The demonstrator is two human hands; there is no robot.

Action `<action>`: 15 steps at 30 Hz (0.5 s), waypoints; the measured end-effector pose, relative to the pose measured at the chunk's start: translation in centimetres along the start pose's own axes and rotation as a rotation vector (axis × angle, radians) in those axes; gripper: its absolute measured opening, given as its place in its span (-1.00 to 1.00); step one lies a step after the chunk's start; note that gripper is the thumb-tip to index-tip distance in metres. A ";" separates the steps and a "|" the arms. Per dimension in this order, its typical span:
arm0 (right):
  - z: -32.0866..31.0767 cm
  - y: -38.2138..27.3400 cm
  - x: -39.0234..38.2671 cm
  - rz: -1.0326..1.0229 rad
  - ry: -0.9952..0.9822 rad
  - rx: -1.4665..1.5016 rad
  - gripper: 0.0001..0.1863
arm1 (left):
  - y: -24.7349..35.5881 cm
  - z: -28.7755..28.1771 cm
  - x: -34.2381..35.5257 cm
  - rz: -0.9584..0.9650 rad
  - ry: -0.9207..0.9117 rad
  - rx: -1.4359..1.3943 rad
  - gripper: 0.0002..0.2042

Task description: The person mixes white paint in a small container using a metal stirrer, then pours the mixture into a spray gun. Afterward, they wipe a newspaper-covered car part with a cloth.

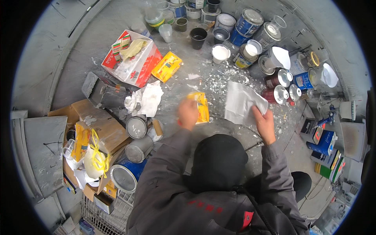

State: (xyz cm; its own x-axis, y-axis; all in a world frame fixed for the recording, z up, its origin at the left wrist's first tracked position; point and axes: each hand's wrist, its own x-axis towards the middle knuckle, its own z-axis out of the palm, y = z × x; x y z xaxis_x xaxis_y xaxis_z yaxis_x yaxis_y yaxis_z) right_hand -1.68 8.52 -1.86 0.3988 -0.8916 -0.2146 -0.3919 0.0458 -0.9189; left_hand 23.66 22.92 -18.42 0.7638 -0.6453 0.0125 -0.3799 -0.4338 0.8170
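Note:
My right hand (265,124) grips a light grey, creased sheet of paper (243,103) by its lower right corner, thumb and fingers closed on it. The sheet hangs over the paint-spattered grey work surface (213,92). To the left, my left hand (188,113) is smeared by motion over the left side of a flat yellow packet (202,107). Its fingers are too blurred to show whether they hold the packet. A second yellow packet (167,66) lies farther back, beside a red and white carton (135,64). Crumpled white paper (150,98) lies left of my left hand.
Paint cans (250,21), plastic cups (198,38) and red-sided tins (276,94) line the back and right. A filled cardboard box (98,123) and a blue can (127,174) stand at left. Several boxed tins (323,141) sit at far right.

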 end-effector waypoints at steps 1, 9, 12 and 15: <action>-0.5 0.9 -0.5 0.013 0.003 0.005 -0.71 | 0.5 -0.3 0.3 0.003 0.053 -0.015 -0.83; -0.8 2.2 -1.3 0.081 0.021 -0.042 -0.76 | 5.3 -5.9 6.2 0.360 0.117 0.171 -0.93; -0.7 1.1 -1.0 0.063 -0.037 0.012 -0.75 | 6.4 -7.8 11.5 0.313 -0.024 0.258 -0.96; -0.7 0.2 -1.2 -0.114 -0.001 -0.066 -0.72 | 7.7 -10.6 16.7 0.407 0.116 0.286 -0.86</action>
State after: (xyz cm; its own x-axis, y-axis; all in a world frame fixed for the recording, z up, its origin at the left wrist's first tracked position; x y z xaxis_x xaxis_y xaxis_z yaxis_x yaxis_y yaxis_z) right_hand -2.81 9.28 -1.61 0.4449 -0.8887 -0.1108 -0.3976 -0.0851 -0.9136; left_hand 38.96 15.47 -5.81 0.5711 -0.7307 0.3741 -0.7739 -0.3273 0.5422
